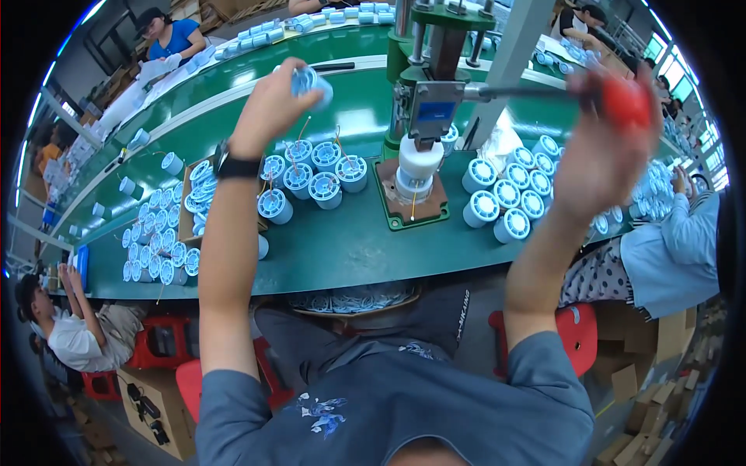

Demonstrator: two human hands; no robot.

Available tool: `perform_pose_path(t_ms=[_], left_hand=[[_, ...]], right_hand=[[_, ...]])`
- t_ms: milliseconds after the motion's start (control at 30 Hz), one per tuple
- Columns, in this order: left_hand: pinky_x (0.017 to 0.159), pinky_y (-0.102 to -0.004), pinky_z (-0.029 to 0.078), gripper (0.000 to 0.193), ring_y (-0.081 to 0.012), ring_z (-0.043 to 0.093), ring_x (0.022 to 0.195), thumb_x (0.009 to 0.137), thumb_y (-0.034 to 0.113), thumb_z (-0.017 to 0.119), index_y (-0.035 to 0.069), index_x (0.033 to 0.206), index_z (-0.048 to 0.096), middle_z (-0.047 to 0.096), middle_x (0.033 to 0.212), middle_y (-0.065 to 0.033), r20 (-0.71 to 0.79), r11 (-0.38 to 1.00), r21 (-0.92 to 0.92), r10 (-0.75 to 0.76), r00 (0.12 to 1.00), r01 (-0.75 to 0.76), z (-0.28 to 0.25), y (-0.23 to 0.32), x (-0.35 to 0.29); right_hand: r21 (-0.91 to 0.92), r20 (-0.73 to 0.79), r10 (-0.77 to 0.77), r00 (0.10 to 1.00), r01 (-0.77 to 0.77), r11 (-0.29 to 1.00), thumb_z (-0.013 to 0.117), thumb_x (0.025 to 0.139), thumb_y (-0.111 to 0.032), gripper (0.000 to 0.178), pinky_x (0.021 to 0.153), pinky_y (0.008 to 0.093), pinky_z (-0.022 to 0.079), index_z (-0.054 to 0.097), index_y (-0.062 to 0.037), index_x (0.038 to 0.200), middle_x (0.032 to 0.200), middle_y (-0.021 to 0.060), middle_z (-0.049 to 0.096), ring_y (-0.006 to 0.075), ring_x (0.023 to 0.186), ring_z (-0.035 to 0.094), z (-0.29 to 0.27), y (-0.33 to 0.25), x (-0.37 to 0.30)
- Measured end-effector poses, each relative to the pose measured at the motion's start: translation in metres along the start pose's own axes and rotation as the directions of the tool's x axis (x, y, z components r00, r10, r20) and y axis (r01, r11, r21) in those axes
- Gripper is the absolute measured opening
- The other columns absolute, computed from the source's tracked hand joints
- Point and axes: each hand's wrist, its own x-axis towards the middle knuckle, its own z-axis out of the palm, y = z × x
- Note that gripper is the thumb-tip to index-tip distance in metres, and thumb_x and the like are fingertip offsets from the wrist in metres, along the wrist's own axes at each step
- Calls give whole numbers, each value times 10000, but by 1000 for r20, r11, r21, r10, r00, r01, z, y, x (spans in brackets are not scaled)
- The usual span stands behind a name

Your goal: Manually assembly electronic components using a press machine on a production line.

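My left hand is raised over the bench, its fingers closed round a light-blue round plastic part. Blurred by motion, my right hand grips the red knob at the end of a dark lever. The lever runs to a green hand press in the middle. Under the press ram, a white round block sits over a cylinder with an orange wire on the brown base plate. Blue-capped cylinders with thin wires stand upright between my left arm and the press.
More blue-capped cylinders stand right of the press. A cardboard box of light-blue parts is beyond my left forearm, beside further cylinders. A grey post rises behind the lever. Co-workers sit on both sides and across the green bench.
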Motion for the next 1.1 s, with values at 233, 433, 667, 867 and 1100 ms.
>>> perform_pose_path(t_ms=[233,433,667,867,1100], left_hand=[[798,-433,541,550,-355,644,984,787,333,765,56,1232,598,627,1077,-179,305,996,74,-70,950,50,13,58,-190],[759,-446,533,563,-351,640,927,787,290,784,59,1263,590,604,1088,-170,24,973,109,-207,978,203,62,33,-228],[777,-475,524,504,-386,632,920,846,278,738,3,1240,584,603,1127,-195,-114,975,220,54,992,-28,16,18,-177],[950,-478,488,532,-406,598,1112,894,357,643,15,1294,569,638,1175,-248,142,865,461,-292,946,198,38,-127,-8],[979,-445,497,616,-377,614,1148,752,393,740,39,1242,620,641,1238,-219,275,856,485,-344,898,179,94,-303,20]], right_hand=[[-311,53,406,912,-372,875,649,818,-49,837,1125,449,365,199,-12,1522,1397,200,498,332,1222,567,3,57,-110],[-444,66,769,636,-671,593,752,757,-89,942,1005,400,464,222,-42,1534,1294,209,589,325,1161,612,40,69,-190],[-491,-47,657,753,-590,641,776,753,-90,938,961,384,489,237,-21,1517,1226,215,637,306,1111,647,45,72,-194],[-499,-122,653,747,-615,610,781,753,-99,879,957,383,496,305,5,1484,1237,223,628,300,1124,644,44,53,-193],[-522,-254,543,800,-586,620,773,766,-114,790,964,368,492,384,7,1443,1186,191,635,259,1088,639,14,18,-211]])
